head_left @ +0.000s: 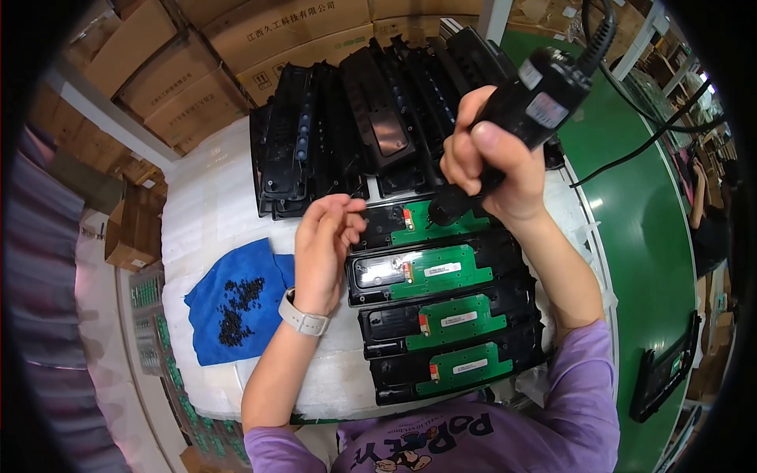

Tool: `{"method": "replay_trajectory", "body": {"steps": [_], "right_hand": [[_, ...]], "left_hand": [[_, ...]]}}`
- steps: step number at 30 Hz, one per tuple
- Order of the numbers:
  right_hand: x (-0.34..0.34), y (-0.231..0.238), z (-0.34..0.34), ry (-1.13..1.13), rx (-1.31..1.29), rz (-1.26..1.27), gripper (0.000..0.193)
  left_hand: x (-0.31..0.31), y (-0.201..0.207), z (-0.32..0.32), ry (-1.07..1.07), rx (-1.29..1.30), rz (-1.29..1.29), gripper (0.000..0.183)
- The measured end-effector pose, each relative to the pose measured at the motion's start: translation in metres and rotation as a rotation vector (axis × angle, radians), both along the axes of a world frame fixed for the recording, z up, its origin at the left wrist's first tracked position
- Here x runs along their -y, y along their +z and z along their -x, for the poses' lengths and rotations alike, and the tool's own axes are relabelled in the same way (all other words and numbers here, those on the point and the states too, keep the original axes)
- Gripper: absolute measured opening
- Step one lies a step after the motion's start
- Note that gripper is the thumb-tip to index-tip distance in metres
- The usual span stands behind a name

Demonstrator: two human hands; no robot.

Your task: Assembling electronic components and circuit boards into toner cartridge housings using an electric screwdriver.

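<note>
My right hand (509,162) is wrapped round a black electric screwdriver (544,98), its cable rising to the upper right. The tool tilts down, its front end over the green circuit board (406,233) in the farthest black plastic housing (378,225) of a row. The bit's tip is hard to make out. My left hand (325,232) hovers at the left end of that housing, fingers curled and pinched together; what they hold, if anything, is too small to name. Nearer me lie several similar housings (378,272), each with a green board and a white label.
Small black screws (234,325) lie heaped on a blue cloth (206,296) at the left. Several black housings (288,134) are stacked at the table's far side, before cardboard boxes (276,39). A loose cable (631,150) hangs on the right over the green floor.
</note>
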State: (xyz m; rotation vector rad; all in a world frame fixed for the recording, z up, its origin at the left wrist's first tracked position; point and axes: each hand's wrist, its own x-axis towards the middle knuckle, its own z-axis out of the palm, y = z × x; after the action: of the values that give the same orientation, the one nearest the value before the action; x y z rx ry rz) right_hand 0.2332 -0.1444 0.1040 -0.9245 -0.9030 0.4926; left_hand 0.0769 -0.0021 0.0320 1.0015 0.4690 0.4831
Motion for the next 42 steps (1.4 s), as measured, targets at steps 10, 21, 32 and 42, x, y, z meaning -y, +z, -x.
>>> {"method": "replay_trajectory", "body": {"steps": [10, 21, 32, 42], "right_hand": [[-0.008, -0.010, 0.008, -0.007, 0.050, 0.076, 0.021], [-0.013, -0.010, 0.018, 0.031, 0.117, 0.181, 0.020], [0.007, 0.008, 0.002, 0.186, -0.085, -0.199, 0.027], [0.009, 0.012, 0.003, 0.142, -0.262, -0.357, 0.019]], "left_hand": [[-0.007, -0.004, -0.005, -0.049, -0.036, -0.109, 0.018], [-0.011, -0.012, -0.010, -0.168, -0.142, -0.162, 0.014], [0.003, 0.003, -0.001, -0.250, -0.031, -0.100, 0.009], [0.024, 0.008, 0.000, -0.404, -0.110, -0.119, 0.012]]}}
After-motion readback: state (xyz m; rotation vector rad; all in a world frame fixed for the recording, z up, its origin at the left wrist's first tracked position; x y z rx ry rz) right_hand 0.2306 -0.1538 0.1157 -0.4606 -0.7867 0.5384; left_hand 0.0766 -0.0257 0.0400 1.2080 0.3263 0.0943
